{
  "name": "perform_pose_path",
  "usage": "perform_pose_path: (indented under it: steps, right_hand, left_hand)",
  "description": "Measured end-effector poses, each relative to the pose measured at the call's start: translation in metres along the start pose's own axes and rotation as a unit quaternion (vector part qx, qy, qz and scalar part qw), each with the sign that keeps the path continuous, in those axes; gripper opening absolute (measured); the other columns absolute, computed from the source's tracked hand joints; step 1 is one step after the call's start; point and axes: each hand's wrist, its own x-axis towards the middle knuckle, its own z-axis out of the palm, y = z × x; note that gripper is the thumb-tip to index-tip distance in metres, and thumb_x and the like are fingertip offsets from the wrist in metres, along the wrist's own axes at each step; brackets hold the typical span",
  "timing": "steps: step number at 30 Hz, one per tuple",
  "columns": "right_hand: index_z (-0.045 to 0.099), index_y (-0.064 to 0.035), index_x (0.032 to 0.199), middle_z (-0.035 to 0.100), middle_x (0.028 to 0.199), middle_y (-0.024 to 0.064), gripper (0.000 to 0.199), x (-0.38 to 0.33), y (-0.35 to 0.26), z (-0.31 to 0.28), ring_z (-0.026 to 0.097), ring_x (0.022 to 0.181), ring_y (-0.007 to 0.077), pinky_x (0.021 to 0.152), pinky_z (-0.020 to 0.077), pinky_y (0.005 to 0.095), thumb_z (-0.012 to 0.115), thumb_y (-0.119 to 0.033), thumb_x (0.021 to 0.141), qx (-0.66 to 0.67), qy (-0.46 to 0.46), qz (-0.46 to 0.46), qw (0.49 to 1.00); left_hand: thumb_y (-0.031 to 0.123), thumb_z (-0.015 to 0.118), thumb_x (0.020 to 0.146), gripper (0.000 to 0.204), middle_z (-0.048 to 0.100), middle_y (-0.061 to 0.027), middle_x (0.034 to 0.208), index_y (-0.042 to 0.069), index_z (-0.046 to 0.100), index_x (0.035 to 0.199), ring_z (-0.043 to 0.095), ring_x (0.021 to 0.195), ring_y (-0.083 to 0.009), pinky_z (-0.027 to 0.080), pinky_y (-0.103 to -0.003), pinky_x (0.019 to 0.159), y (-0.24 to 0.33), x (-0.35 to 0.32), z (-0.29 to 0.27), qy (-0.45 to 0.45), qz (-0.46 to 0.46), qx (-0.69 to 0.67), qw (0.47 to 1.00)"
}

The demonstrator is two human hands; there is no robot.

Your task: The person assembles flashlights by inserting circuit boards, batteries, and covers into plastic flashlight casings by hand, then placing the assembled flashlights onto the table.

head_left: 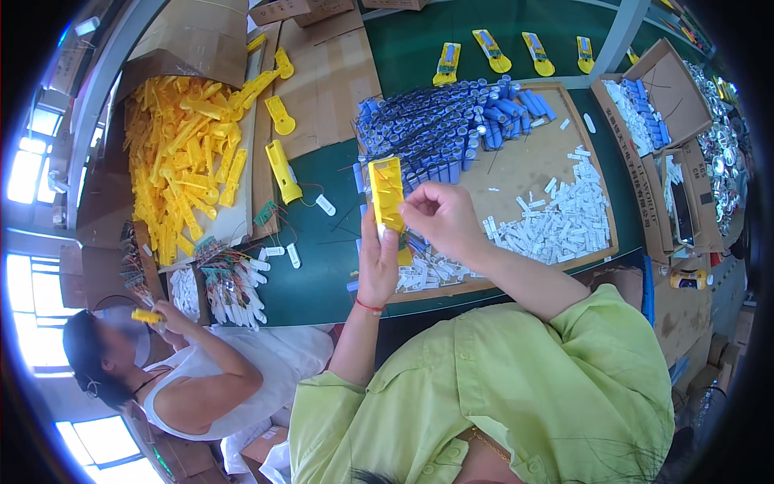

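Observation:
My left hand [377, 264] grips a yellow plastic flashlight housing [388, 179] upright over the table, its hollow, ribbed side facing me. My right hand [446, 218] is closed, fingertips pinched at the right edge of the housing; whatever lies between them is hidden. Behind the housing is a wooden tray [508, 173]. A heap of blue cylindrical batteries [451, 121] with black wires fills its far left part. Small white plastic pieces [556, 222] are strewn over its right and near parts.
Left of the tray lie a yellow flashlight [283, 172] and wired circuit boards [264, 213]. A large carton spills yellow housings [181, 153]. Several yellow assemblies [493, 52] line the far green table. Cardboard boxes [653, 105] stand right. A co-worker [193, 371] at left holds a yellow part.

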Motion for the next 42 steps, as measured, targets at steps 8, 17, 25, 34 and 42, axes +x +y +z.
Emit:
perform_pose_path:
  steps: [8,17,25,34,42]
  right_hand:
    - [0.057,-0.0062,0.070,0.050,0.057,0.0046,0.012,-0.035,0.013,0.019,0.050,0.048,0.0183,0.045,0.0391,0.0304,0.068,-0.008,0.068,-0.176,0.016,-0.130,0.976]
    - [0.061,-0.0110,0.085,0.058,0.082,0.0037,0.020,0.005,0.080,-0.031,0.058,0.080,0.0246,0.063,0.0476,0.0330,0.067,-0.007,0.067,-0.440,-0.236,-0.383,0.777]
    - [0.055,-0.0057,0.102,0.062,0.088,0.0060,0.033,0.004,0.028,-0.048,0.061,0.082,0.0181,0.070,0.0497,0.0305,0.069,-0.006,0.072,-0.141,-0.124,-0.140,0.972]
    - [0.052,0.0000,0.113,0.060,0.094,0.0068,0.041,-0.003,-0.002,-0.013,0.059,0.080,0.0081,0.070,0.0506,0.0218,0.069,-0.001,0.076,0.120,-0.093,0.023,0.988]
    - [0.064,0.0000,0.102,0.061,0.089,0.0098,0.032,-0.015,0.014,-0.015,0.060,0.075,0.0134,0.063,0.0509,0.0247,0.073,-0.010,0.073,-0.127,-0.010,-0.094,0.987]
  left_hand:
    - [0.015,0.043,0.095,0.037,0.053,-0.0051,0.110,0.002,0.037,0.129,0.052,0.096,-0.0109,0.044,-0.025,0.081,0.004,-0.001,0.002,0.038,-0.082,-0.140,0.986]
    - [0.018,0.042,0.095,0.023,0.056,-0.0081,0.079,0.007,0.041,0.116,0.058,0.063,-0.0152,0.051,-0.029,0.055,-0.001,-0.012,-0.032,0.088,-0.136,-0.184,0.969]
    - [0.010,0.044,0.093,0.035,0.054,-0.0042,0.100,0.004,0.040,0.127,0.056,0.075,-0.0102,0.050,-0.025,0.061,-0.004,-0.015,-0.018,0.094,-0.140,-0.187,0.968]
    - [0.001,0.045,0.089,0.049,0.048,-0.0061,0.116,0.001,0.031,0.136,0.051,0.095,-0.0103,0.043,-0.023,0.081,0.000,-0.011,0.016,0.033,-0.058,-0.074,0.995]
    - [0.018,0.046,0.092,0.038,0.056,-0.0075,0.095,0.003,0.037,0.127,0.060,0.073,-0.0149,0.049,-0.026,0.062,0.009,-0.016,0.020,-0.008,-0.125,-0.186,0.974]
